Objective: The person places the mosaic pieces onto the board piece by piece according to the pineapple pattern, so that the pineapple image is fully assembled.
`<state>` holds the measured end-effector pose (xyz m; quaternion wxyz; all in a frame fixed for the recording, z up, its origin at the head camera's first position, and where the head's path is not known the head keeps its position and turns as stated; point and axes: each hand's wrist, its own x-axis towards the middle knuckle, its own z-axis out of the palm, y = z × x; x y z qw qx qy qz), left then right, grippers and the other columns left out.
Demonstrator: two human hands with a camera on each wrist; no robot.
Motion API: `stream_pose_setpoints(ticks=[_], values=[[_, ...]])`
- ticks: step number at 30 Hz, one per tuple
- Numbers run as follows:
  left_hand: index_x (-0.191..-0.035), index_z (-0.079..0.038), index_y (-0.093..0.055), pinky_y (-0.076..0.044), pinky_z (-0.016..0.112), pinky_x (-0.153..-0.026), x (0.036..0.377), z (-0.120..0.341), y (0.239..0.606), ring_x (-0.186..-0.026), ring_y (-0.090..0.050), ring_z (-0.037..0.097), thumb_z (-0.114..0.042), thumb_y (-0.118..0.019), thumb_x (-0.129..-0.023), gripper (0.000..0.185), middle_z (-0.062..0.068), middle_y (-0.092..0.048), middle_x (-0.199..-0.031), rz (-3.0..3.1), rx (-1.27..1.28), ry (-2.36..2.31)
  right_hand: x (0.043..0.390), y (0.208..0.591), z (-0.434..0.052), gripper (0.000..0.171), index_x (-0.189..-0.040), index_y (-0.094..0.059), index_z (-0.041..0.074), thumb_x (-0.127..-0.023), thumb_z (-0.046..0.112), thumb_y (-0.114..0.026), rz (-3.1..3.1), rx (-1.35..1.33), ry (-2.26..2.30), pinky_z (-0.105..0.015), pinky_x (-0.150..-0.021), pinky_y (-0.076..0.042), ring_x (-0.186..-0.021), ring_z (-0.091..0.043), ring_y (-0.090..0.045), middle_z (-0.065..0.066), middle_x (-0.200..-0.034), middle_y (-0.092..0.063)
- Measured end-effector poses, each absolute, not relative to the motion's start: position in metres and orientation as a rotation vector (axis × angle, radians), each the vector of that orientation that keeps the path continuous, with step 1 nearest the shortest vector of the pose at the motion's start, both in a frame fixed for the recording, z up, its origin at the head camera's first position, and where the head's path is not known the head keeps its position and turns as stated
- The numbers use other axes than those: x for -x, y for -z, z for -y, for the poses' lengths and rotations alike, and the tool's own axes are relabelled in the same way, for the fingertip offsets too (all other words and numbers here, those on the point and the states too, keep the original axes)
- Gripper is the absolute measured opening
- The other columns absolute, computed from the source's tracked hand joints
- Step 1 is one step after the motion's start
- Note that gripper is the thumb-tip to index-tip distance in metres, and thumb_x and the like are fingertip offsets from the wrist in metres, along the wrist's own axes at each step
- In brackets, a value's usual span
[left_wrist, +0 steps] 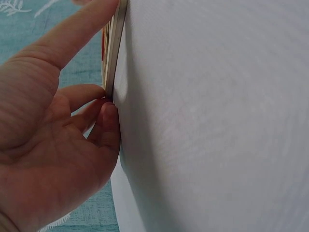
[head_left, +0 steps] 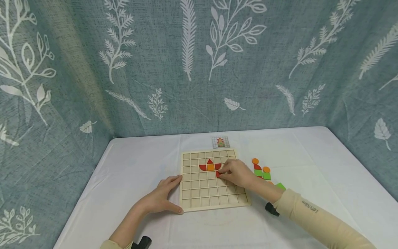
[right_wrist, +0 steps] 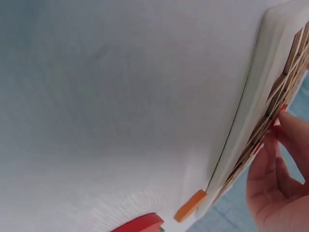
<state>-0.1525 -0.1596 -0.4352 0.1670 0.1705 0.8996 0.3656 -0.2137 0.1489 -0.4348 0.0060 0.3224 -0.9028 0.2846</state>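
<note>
A wooden grid board [head_left: 199, 193] lies on the white table. My right hand [head_left: 237, 172] pinches a small red block [head_left: 218, 174] at a cell right of the board's middle; fingertips cover part of it. Just above sit an orange square block [head_left: 210, 167], a red triangle block [head_left: 209, 161] on its far side, and red quarter-round blocks on its left [head_left: 203, 167] and right [head_left: 218, 166]. Along the board's left edge rests my left hand [head_left: 160, 197], thumb at the near corner and fingers spread farther up. The left wrist view shows its fingertips against the board's side.
Right of the board lie loose blocks: orange rounds [head_left: 255, 161], a red curved one [head_left: 257, 167], green squares [head_left: 266, 176] and another green block [head_left: 281, 186] partly behind the right forearm. A picture card [head_left: 220, 142] lies beyond the board's far edge. A patterned curtain [head_left: 199, 103] hangs behind the table.
</note>
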Motion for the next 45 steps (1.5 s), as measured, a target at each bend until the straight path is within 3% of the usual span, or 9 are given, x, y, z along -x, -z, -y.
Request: stream_pose_setpoints(ticks=[8,13,26,30,36,45], values=[[-0.153,-0.004,-0.030,-0.023,0.061,-0.110,0.152,0.159,0.435,-0.140,-0.021,0.038,-0.034,-0.091,-0.063,0.112,0.015,-0.029,-0.154,-2.560,-0.479,-1.036,0.215,0.439,-0.160,0.014,-0.100,-0.078,0.007,-0.089,0.011,-0.070,2.810,-0.899,-1.110,-0.022,-0.064,-0.048,-0.075,-0.008,-0.059,-0.002,-0.094,-0.073],[-0.153,-0.005,-0.030,-0.022,0.061,-0.110,0.151,0.159,0.434,-0.141,-0.020,0.038,-0.034,-0.091,-0.063,0.112,0.015,-0.028,-0.154,-2.554,-0.477,-1.035,0.217,0.433,-0.181,0.017,-0.104,-0.076,0.008,-0.091,0.015,-0.068,2.825,-0.727,-1.173,-0.026,-0.063,-0.050,-0.078,-0.012,-0.063,-0.003,-0.096,-0.072],[-0.152,-0.005,-0.031,-0.022,0.061,-0.110,0.151,0.159,0.433,-0.141,-0.019,0.038,-0.034,-0.092,-0.062,0.113,0.015,-0.029,-0.154,-2.560,-0.460,-1.031,0.221,0.427,-0.252,0.023,-0.113,-0.070,0.005,-0.094,0.017,-0.065,2.962,-0.282,-1.205,-0.031,-0.067,-0.051,-0.094,-0.025,-0.061,-0.008,-0.104,-0.069],[-0.152,-0.005,-0.031,-0.022,0.061,-0.110,0.152,0.159,0.434,-0.142,-0.019,0.038,-0.034,-0.092,-0.062,0.113,0.014,-0.029,-0.154,-2.561,-0.463,-1.037,0.222,0.427,-0.263,0.025,-0.115,-0.068,0.005,-0.093,0.018,-0.066,3.014,-0.172,-1.175,-0.034,-0.074,-0.053,-0.097,-0.028,-0.060,-0.012,-0.109,-0.067],[-0.152,-0.004,-0.031,-0.022,0.061,-0.110,0.151,0.160,0.433,-0.141,-0.020,0.038,-0.034,-0.092,-0.063,0.112,0.014,-0.029,-0.154,-2.561,-0.487,-1.039,0.221,0.429,-0.269,0.027,-0.115,-0.067,0.003,-0.091,0.015,-0.066,3.056,-0.113,-1.141,-0.043,-0.082,-0.052,-0.100,-0.031,-0.060,-0.016,-0.111,-0.065],[-0.152,-0.005,-0.031,-0.022,0.061,-0.110,0.152,0.160,0.431,-0.141,-0.019,0.037,-0.034,-0.092,-0.063,0.112,0.014,-0.027,-0.155,-2.548,-0.473,-1.047,0.228,0.432,-0.271,0.030,-0.117,-0.066,0.002,-0.090,0.015,-0.068,3.068,-0.158,-1.103,-0.042,-0.082,-0.051,-0.097,-0.029,-0.059,-0.014,-0.108,-0.065]])
